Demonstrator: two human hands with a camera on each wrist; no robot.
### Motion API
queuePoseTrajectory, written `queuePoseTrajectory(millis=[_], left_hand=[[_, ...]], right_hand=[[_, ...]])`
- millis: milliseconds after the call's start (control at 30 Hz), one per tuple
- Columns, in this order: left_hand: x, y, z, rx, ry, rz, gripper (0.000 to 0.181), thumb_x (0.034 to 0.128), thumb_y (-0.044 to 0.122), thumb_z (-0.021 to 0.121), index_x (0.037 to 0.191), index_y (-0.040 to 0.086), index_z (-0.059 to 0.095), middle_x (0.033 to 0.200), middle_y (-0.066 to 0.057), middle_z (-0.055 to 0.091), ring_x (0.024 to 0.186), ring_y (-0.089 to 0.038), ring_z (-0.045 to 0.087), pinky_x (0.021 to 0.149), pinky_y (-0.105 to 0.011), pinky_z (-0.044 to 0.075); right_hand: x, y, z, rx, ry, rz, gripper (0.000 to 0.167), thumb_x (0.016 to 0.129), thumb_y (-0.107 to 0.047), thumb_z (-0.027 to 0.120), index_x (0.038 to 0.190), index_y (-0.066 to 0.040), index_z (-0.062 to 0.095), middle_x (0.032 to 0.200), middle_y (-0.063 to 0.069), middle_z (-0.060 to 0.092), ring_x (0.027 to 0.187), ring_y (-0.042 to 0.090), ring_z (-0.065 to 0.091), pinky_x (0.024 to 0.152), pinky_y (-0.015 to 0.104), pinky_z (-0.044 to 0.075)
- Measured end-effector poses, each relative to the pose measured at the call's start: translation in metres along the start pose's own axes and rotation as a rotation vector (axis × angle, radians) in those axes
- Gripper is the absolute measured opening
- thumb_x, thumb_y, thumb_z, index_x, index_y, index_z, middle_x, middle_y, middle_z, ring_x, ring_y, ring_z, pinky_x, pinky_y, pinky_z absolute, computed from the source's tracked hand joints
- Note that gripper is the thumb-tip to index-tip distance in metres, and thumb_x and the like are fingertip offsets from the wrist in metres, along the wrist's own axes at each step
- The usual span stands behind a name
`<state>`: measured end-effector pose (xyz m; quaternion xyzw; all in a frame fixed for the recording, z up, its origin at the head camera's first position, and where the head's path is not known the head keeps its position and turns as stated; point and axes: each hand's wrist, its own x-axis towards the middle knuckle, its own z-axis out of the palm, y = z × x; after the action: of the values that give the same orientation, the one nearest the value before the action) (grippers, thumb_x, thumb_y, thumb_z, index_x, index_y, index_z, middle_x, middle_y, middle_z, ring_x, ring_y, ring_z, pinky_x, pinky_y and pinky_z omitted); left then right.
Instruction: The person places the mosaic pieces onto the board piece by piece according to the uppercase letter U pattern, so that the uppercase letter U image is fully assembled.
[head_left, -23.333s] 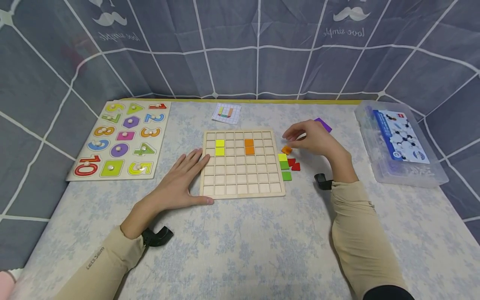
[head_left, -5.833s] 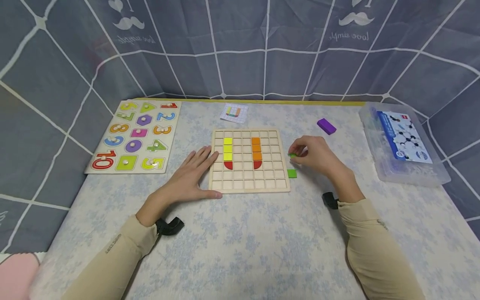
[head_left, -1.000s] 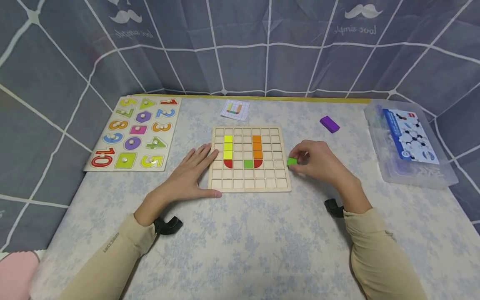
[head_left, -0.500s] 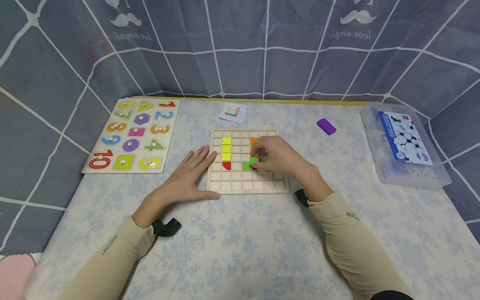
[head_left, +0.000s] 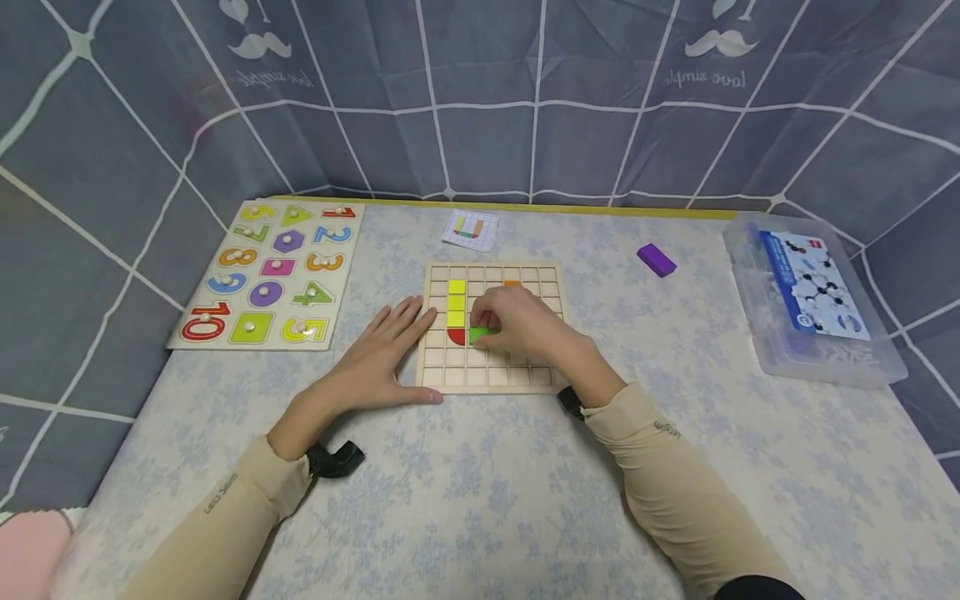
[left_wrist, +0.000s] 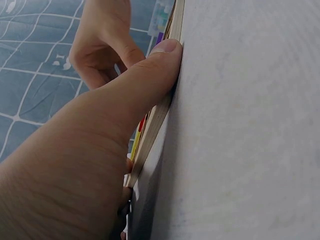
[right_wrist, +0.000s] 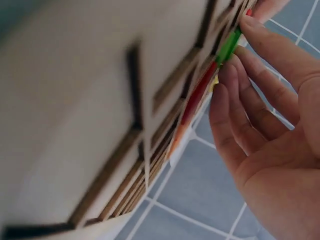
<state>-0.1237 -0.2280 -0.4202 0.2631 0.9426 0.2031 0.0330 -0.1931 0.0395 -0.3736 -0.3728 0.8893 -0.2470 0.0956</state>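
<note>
A wooden grid board [head_left: 495, 379] lies on the cloth. On it are a column of yellow tiles [head_left: 456, 303] above a red rounded tile [head_left: 456, 336], and an orange tile [head_left: 512, 283] partly covered by my right hand [head_left: 525, 325]. That hand pinches a green square tile [head_left: 477, 334] at the cell right of the red one. In the right wrist view, thumb and fingertips meet around green [right_wrist: 229, 46], with red beside it. My left hand [head_left: 367, 358] rests spread along the board's left side, its thumb at the front corner; the left wrist view shows that thumb [left_wrist: 162, 57] against the board's edge.
A pattern card [head_left: 471, 230] with a U of coloured squares lies behind the board. At left is a number-and-shape puzzle [head_left: 266, 275]. A purple block [head_left: 656, 260] and a clear plastic box [head_left: 817, 292] with a blue label are at right.
Over the last second my right hand has carried a green tile from beside the board leftward to the cell near the left red tile. My left hand has stayed put.
</note>
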Motion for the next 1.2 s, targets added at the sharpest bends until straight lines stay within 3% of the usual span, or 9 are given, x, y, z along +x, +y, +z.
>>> queuePoseTrajectory(millis=[433,667,800,900,1067,1200], left_hand=[[-0.001,-0.001,0.001,0.001,0.002,0.001,0.122,0.0793,0.068,0.081,0.170,0.013,0.020,0.178,-0.015,0.011,0.165,-0.033,0.008,0.135,-0.052,0.004],[-0.001,0.000,0.000,0.001,0.000,-0.001,0.122,0.0794,0.067,0.081,0.170,0.013,0.020,0.178,-0.015,0.011,0.165,-0.032,0.007,0.135,-0.053,0.004],[0.000,0.001,0.000,-0.002,-0.009,-0.008,0.122,0.0797,0.066,0.081,0.171,0.014,0.018,0.178,-0.014,0.009,0.166,-0.031,0.006,0.135,-0.051,0.003],[0.001,0.001,-0.001,0.000,-0.015,-0.008,0.122,0.0799,0.066,0.080,0.170,0.013,0.018,0.178,-0.014,0.009,0.166,-0.031,0.006,0.135,-0.051,0.002],[0.001,0.000,-0.001,0.003,-0.019,-0.010,0.123,0.0794,0.065,0.081,0.170,0.012,0.018,0.178,-0.015,0.009,0.166,-0.031,0.006,0.135,-0.051,0.003],[-0.001,0.000,0.000,0.002,-0.018,-0.013,0.123,0.0793,0.066,0.081,0.170,0.012,0.018,0.178,-0.015,0.008,0.166,-0.031,0.006,0.135,-0.051,0.002]], right_hand=[[-0.001,0.001,0.001,-0.016,-0.010,-0.003,0.017,0.087,-0.018,0.089,0.099,-0.011,0.079,0.097,0.001,0.074,0.088,0.018,0.067,0.080,0.029,0.058],[0.010,-0.002,-0.004,-0.009,-0.009,-0.014,0.022,0.092,-0.020,0.085,0.108,-0.006,0.079,0.103,0.006,0.075,0.092,0.021,0.068,0.083,0.032,0.058],[0.014,-0.003,-0.004,-0.005,0.002,-0.018,0.015,0.094,-0.019,0.082,0.102,-0.006,0.081,0.102,0.007,0.075,0.091,0.020,0.069,0.083,0.033,0.060],[0.016,-0.004,-0.004,-0.001,0.013,-0.002,0.012,0.095,-0.016,0.081,0.102,-0.006,0.082,0.103,0.007,0.075,0.093,0.021,0.070,0.084,0.034,0.061],[0.021,-0.002,-0.002,0.021,0.051,0.047,0.020,0.097,-0.012,0.074,0.113,-0.001,0.080,0.111,0.011,0.075,0.098,0.024,0.071,0.088,0.037,0.061],[0.025,0.001,-0.002,0.075,0.057,0.072,0.018,0.099,-0.008,0.069,0.110,-0.003,0.082,0.109,0.010,0.077,0.093,0.023,0.068,0.082,0.035,0.058]])
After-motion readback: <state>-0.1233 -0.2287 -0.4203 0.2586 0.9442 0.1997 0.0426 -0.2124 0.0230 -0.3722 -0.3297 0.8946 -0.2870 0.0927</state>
